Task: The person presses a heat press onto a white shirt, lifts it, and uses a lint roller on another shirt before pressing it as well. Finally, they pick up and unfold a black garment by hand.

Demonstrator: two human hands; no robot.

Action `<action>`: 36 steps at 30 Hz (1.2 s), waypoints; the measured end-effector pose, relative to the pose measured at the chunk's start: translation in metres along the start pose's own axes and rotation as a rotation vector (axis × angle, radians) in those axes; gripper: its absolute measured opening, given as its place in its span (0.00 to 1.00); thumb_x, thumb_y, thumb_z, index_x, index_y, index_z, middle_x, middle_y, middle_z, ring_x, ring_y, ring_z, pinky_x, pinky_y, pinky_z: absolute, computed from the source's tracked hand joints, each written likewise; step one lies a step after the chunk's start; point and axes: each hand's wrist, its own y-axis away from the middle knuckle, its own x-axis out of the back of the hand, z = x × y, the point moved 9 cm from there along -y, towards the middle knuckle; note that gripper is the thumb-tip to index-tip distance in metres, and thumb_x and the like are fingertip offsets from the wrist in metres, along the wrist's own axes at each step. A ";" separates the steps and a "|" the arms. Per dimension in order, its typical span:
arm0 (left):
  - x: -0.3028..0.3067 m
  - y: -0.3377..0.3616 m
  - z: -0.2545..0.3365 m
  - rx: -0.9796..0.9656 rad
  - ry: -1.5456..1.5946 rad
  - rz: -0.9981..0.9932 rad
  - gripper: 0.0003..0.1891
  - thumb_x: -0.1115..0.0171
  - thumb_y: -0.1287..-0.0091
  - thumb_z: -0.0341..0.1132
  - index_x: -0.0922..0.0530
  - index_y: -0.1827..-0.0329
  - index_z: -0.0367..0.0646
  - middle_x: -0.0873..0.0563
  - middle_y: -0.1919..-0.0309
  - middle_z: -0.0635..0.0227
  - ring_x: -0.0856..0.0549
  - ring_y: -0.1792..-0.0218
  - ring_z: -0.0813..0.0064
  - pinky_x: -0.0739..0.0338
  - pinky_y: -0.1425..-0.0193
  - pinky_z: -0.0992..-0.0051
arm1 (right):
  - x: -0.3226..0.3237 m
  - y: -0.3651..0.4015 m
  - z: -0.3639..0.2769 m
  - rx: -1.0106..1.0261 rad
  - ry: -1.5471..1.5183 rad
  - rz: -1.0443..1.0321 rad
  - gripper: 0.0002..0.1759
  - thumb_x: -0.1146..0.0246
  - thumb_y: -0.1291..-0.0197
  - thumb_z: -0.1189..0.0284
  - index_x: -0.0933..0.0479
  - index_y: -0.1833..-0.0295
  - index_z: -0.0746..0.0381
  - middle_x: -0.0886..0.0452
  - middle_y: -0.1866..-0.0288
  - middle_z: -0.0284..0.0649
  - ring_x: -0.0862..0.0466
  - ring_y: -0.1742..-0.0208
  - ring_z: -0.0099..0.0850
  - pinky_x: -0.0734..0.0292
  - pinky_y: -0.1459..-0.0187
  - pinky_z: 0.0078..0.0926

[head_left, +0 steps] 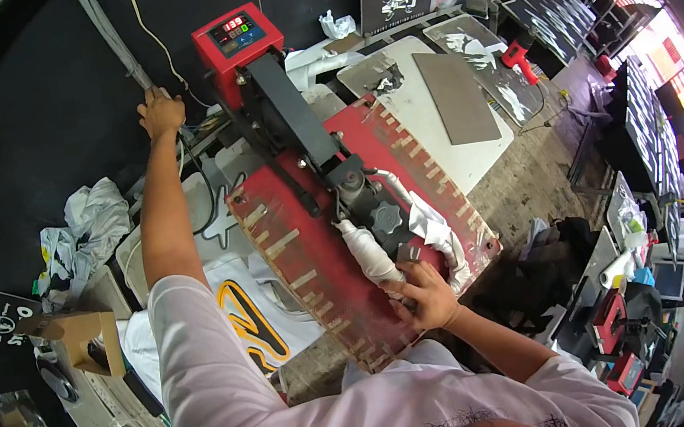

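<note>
A red heat press with a lit digital display box stands in front of me. My right hand has its bent fingers on the lower end of the press's white-wrapped handle. A dark adjusting knob sits just above that hand. My left hand reaches up to the dark wall, at the lower end of a grey conduit, fingers apart. What its fingertips touch is hidden. Left of the press lies a white printed fabric with a black and orange design.
A crumpled grey cloth pile and an open cardboard box are on the left. Across the bench behind the press lie pale boards, a brown sheet and a red heat gun. A cable hangs along the wall.
</note>
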 end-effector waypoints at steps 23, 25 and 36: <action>0.127 0.421 0.189 -0.286 0.846 0.076 0.18 0.32 0.36 0.37 0.23 0.47 0.40 0.23 0.42 0.55 0.25 0.41 0.50 0.31 0.36 0.59 | -0.004 0.020 0.008 0.156 -0.140 -0.073 0.37 0.31 0.47 0.67 0.32 0.30 0.49 0.31 0.35 0.57 0.30 0.37 0.55 0.31 0.38 0.52; 0.134 0.425 0.182 -0.220 0.768 0.115 0.16 0.31 0.36 0.37 0.22 0.49 0.40 0.21 0.45 0.55 0.24 0.42 0.52 0.30 0.37 0.60 | 0.005 0.026 0.010 0.203 -0.101 -0.134 0.38 0.31 0.47 0.64 0.33 0.28 0.48 0.32 0.34 0.57 0.30 0.36 0.55 0.32 0.38 0.54; 0.148 0.331 0.124 -0.134 0.880 0.277 0.09 0.32 0.36 0.37 0.18 0.58 0.43 0.17 0.59 0.62 0.19 0.56 0.64 0.25 0.52 0.69 | 0.011 0.032 0.021 0.238 -0.090 -0.143 0.36 0.35 0.40 0.56 0.35 0.26 0.47 0.32 0.32 0.56 0.28 0.40 0.55 0.29 0.41 0.51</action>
